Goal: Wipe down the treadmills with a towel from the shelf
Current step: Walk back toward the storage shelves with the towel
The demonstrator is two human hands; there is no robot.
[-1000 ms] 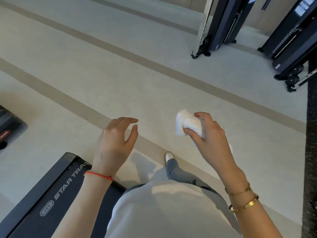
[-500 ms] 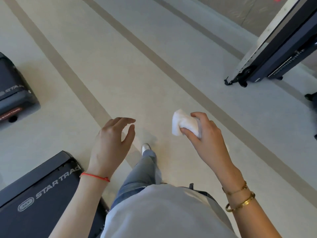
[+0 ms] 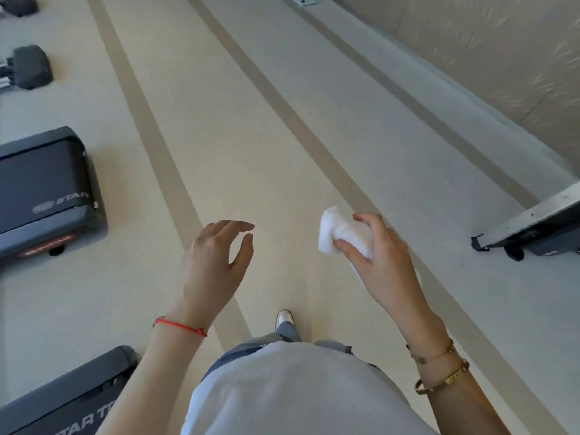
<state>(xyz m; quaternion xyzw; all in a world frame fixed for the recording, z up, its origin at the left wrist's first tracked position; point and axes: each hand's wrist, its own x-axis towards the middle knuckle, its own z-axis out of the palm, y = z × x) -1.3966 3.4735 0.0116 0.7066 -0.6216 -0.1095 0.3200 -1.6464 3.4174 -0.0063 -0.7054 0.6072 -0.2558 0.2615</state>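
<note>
A small white towel (image 3: pixel 340 235) is bunched in my right hand (image 3: pixel 381 263), whose fingers and thumb curl round it at chest height over the floor. My left hand (image 3: pixel 218 265) hovers beside it, fingers relaxed and holding nothing. The rear end of a dark treadmill (image 3: pixel 47 196) with a Star Trac logo lies on the floor at the left. A second treadmill's (image 3: pixel 66 403) end shows at the bottom left, near my left forearm.
Pale floor with tan stripes (image 3: pixel 157 146) runs ahead of my foot (image 3: pixel 284 318). More dark machine ends (image 3: pixel 31 67) sit at the far left. A machine base (image 3: pixel 533 227) juts in from the right. A beige wall (image 3: pixel 470 58) runs along the upper right.
The view has swung round to the left as I walk: the black machines on the right slid out, the treadmill ends shifted. Both hands keep their pose, the right still holding the towel.
</note>
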